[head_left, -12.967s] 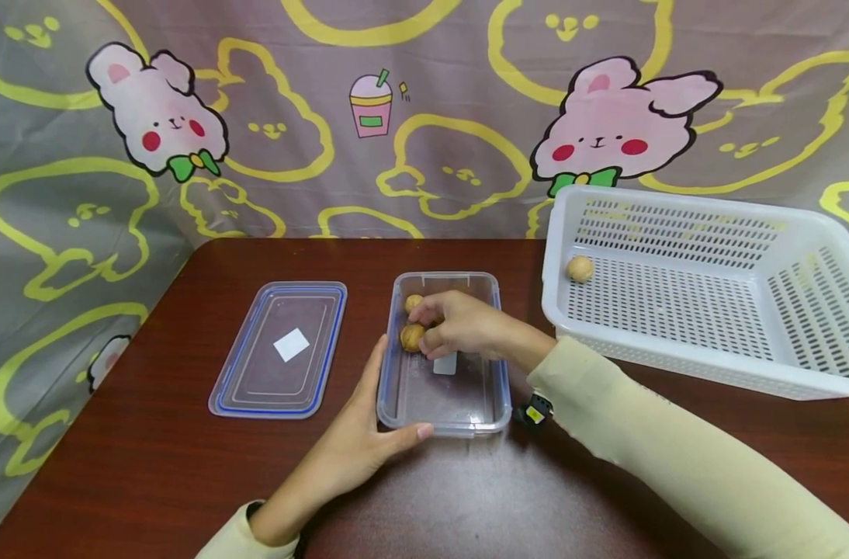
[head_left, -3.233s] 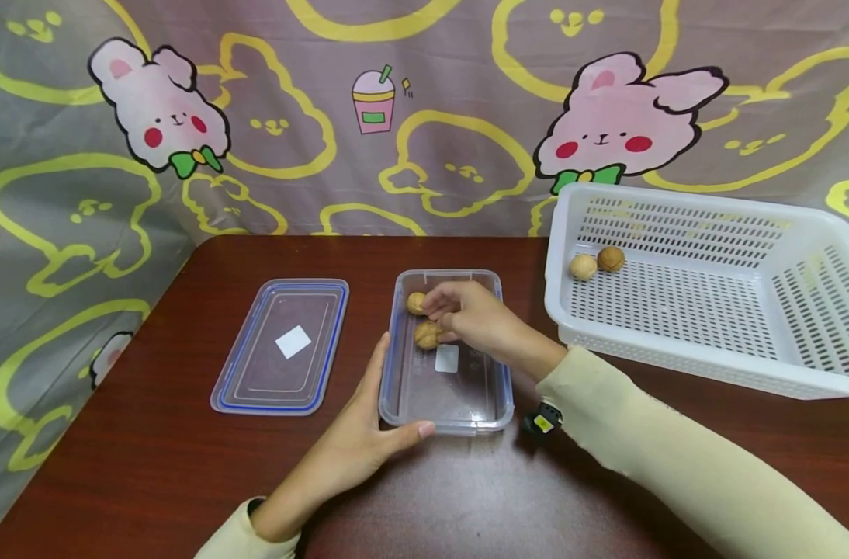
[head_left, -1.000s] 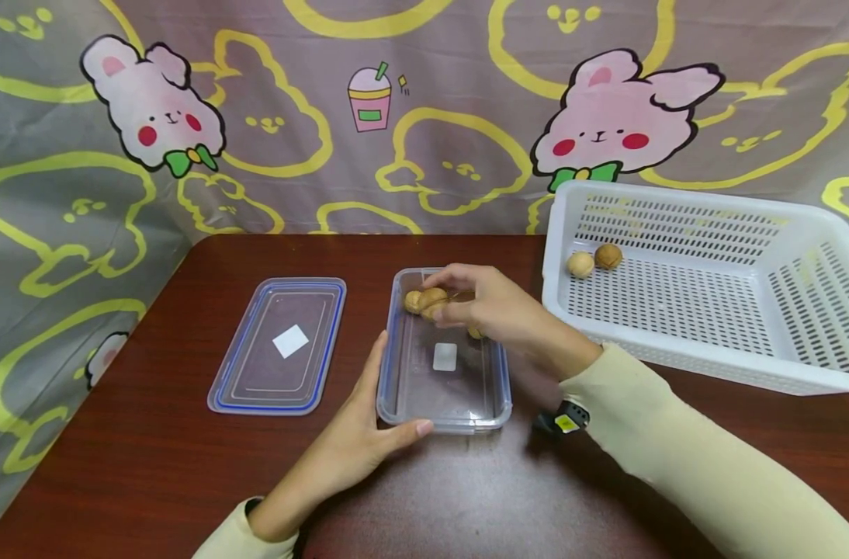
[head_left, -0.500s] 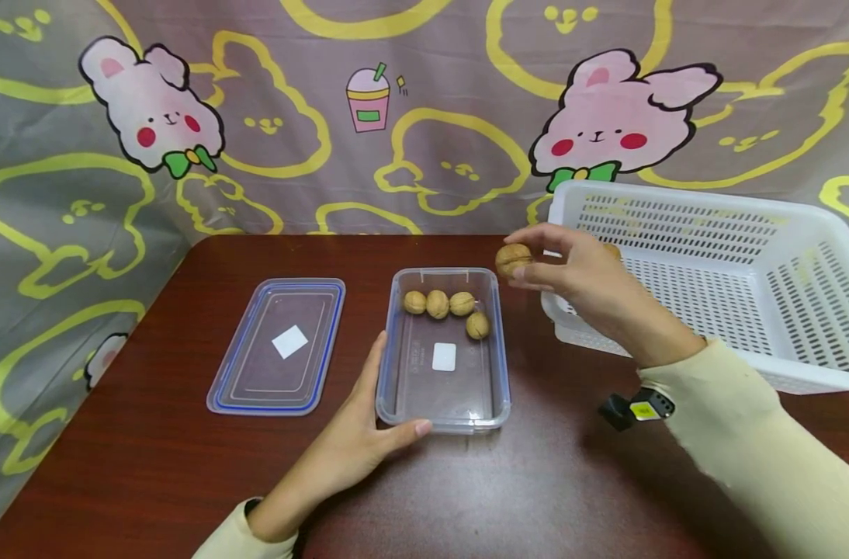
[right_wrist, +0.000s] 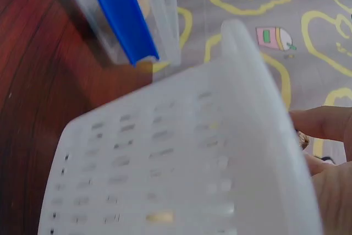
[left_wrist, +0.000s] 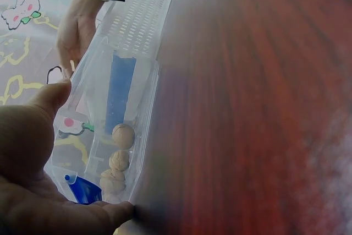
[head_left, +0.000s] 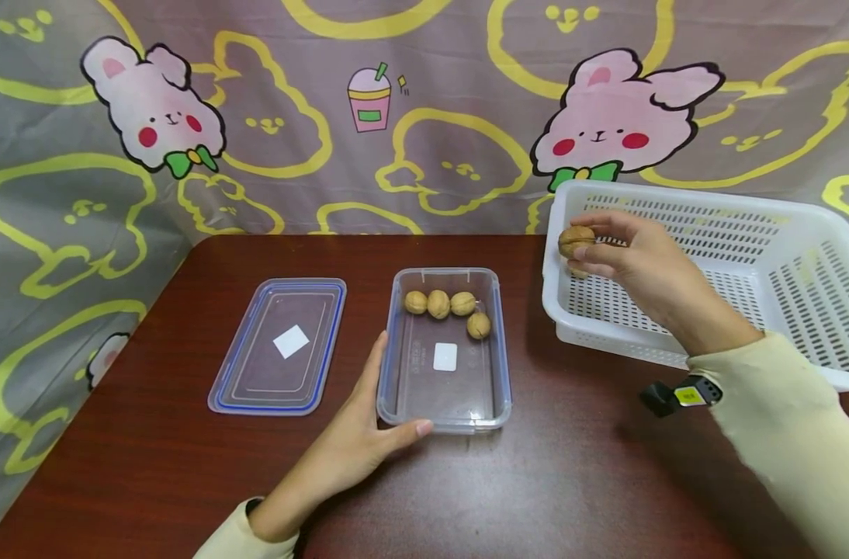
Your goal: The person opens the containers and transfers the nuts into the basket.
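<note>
Between the thumb and fingers of my right hand [head_left: 648, 268] a brown walnut [head_left: 576, 242] is pinched, held over the left end of the white plastic basket [head_left: 676, 345]. Just below it part of a paler walnut [head_left: 577, 269] shows; the right hand covers that corner of the basket. My left hand [head_left: 358, 435] holds the clear plastic container [head_left: 441, 400] at its near left corner, thumb along the near rim and fingers along the left wall. Several walnuts [head_left: 438, 304] lie at the far end of the container, in a short row with one at the right wall.
Flat on the table [head_left: 152, 458], left of the container, lies a clear lid [head_left: 278, 388] with a blue seal and a white label [head_left: 291, 341]. A patterned curtain [head_left: 452, 155] hangs behind the table. The basket's raised near wall [right_wrist: 137, 152] fills much of the right wrist view.
My right hand has lifted a walnut out of the container and carried it right, over the basket. A darker walnut joined the pale one there earlier. The left hand stays at the container.
</note>
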`<state>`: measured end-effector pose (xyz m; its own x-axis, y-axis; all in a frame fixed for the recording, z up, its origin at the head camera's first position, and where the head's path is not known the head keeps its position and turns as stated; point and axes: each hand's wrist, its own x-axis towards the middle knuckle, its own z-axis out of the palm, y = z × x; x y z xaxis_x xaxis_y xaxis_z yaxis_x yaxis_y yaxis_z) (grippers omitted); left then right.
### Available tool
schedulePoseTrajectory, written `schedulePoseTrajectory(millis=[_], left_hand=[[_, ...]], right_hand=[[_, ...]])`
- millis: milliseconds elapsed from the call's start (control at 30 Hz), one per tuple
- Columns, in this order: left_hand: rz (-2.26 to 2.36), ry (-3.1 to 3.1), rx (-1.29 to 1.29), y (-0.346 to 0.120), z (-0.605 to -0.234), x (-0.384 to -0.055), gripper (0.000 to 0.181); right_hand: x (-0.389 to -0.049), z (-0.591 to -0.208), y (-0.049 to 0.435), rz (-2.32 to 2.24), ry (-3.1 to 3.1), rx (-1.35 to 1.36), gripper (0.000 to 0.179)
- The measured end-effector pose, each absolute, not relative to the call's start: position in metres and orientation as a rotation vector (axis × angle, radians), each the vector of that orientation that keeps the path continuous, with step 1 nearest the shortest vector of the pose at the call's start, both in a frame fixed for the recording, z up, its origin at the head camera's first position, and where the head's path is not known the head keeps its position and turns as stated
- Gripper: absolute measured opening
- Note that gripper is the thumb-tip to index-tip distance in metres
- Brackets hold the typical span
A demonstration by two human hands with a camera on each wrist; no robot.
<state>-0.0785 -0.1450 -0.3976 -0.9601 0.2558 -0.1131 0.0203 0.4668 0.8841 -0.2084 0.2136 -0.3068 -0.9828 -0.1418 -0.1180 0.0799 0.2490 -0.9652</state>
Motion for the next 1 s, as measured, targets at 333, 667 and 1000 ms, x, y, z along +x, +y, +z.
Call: schedulePoseTrajectory(millis=[333, 667, 1000], left_hand=[[1.497, 2.485, 0.236, -0.144, -0.398, -0.079, 0.124], [1.493, 2.487, 0.219, -0.145, -0.399, -0.078, 0.126], [1.504, 2.480, 0.251, -0.145, -0.397, -0.077, 0.124]], right_hand=[[-0.220, -0.314, 0.235, -1.585, 2.365, -0.026, 0.049], [-0.227, -0.326, 0.237, -1.574, 2.226, -0.047, 0.048], [-0.229, -0.334, 0.238, -1.582, 2.105, 0.029, 0.051]])
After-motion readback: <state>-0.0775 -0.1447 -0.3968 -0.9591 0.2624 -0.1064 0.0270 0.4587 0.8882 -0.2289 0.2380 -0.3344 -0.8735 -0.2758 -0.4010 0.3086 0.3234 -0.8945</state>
